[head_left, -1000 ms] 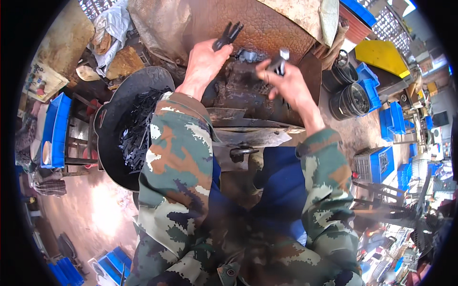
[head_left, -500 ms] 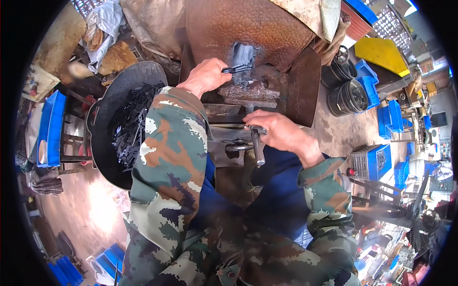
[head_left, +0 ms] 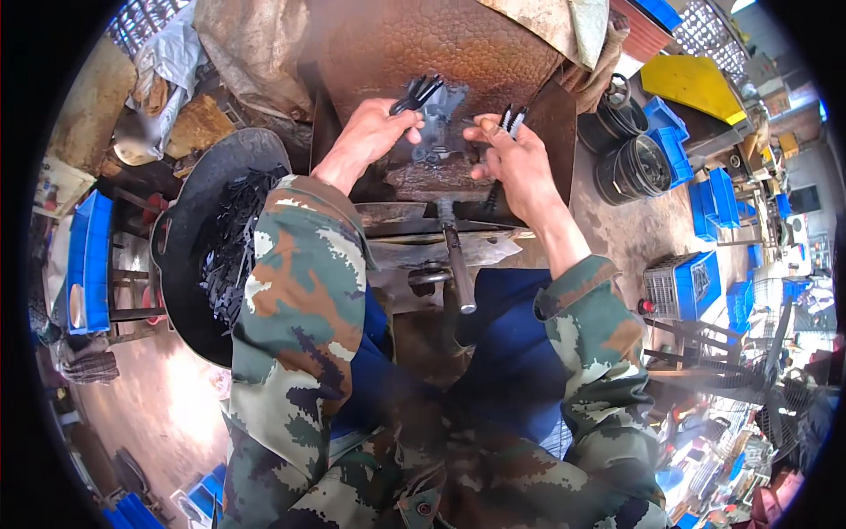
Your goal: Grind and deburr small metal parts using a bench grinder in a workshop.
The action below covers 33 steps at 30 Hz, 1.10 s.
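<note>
Several flat black metal strips [head_left: 418,93] stick up fanned out from my left hand [head_left: 366,134], whose fingers are closed around their lower ends. Opposite it, my right hand [head_left: 522,172] holds a few more dark strips [head_left: 513,119] with bright edges, pinched between thumb and fingers. Between and below the hands sits a dark, worn vise [head_left: 432,183]. Its steel screw handle [head_left: 458,269] points toward me, with neither hand on it. To the left, a large black basin [head_left: 176,304] holds a heap of similar dark strips [head_left: 233,251].
A brown, crackled metal sheet [head_left: 414,44] rises behind the vise. Black buckets [head_left: 630,172], blue bins [head_left: 714,207] and a grey crate [head_left: 671,293] stand on the right. Far left is a blue bin [head_left: 88,264] on a stand.
My right hand has left the vise handle and moved up, and it now holds strips. My left hand has tilted its strips upward, away from the vise. The view has shifted slightly.
</note>
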Available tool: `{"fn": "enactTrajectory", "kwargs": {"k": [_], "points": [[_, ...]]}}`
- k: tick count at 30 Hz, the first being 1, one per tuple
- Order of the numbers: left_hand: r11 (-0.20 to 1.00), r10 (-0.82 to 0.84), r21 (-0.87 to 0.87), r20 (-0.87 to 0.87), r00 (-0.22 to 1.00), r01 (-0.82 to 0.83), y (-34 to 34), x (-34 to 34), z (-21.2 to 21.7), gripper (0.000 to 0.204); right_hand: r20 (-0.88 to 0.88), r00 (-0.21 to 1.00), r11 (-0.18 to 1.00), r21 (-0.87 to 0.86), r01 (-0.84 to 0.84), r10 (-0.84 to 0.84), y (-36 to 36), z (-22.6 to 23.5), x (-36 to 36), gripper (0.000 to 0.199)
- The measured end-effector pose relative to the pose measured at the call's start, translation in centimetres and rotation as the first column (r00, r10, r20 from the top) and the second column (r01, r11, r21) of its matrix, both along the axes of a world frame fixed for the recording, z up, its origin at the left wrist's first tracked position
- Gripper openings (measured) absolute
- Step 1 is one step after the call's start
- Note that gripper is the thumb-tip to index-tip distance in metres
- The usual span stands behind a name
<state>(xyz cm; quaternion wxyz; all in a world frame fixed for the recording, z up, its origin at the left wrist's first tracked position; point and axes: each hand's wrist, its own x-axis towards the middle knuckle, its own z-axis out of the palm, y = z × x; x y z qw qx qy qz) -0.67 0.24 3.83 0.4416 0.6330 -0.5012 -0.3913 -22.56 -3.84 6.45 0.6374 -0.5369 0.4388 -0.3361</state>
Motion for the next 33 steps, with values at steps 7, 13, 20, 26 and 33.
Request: {"fn": "enactTrajectory", "kwargs": {"k": [7,13,20,26,33], "points": [[0.996,-0.054,0.045,-0.315,0.947,0.072,1.8,-3.7,2.5,0.023,0.269,0.963,0.999,-0.027,0.038,-0.029,0.1,-0.3,1.3,0.016],[1.000,0.000,-0.014,-0.339,0.941,-0.005,1.6,-1.3,1.5,0.033,0.221,0.971,0.991,-0.073,0.110,-0.091,0.9,0.4,1.8,0.018],[0.988,0.045,0.154,-0.166,0.985,-0.019,-0.7,0.9,-2.9,0.029,0.124,0.988,0.991,-0.093,0.101,-0.089,0.5,-0.1,0.7,0.021],[0.960,-0.174,0.243,0.118,0.978,0.142,-0.4,0.6,-2.9,0.025,0.104,0.990,0.988,-0.115,0.102,-0.090,0.3,-0.3,0.0,0.024],[0.981,-0.191,0.020,0.260,0.946,0.192,-0.7,2.2,-6.2,0.028,0.198,0.980,0.997,-0.063,0.034,-0.021,-0.5,-0.2,-0.8,0.025]]}}
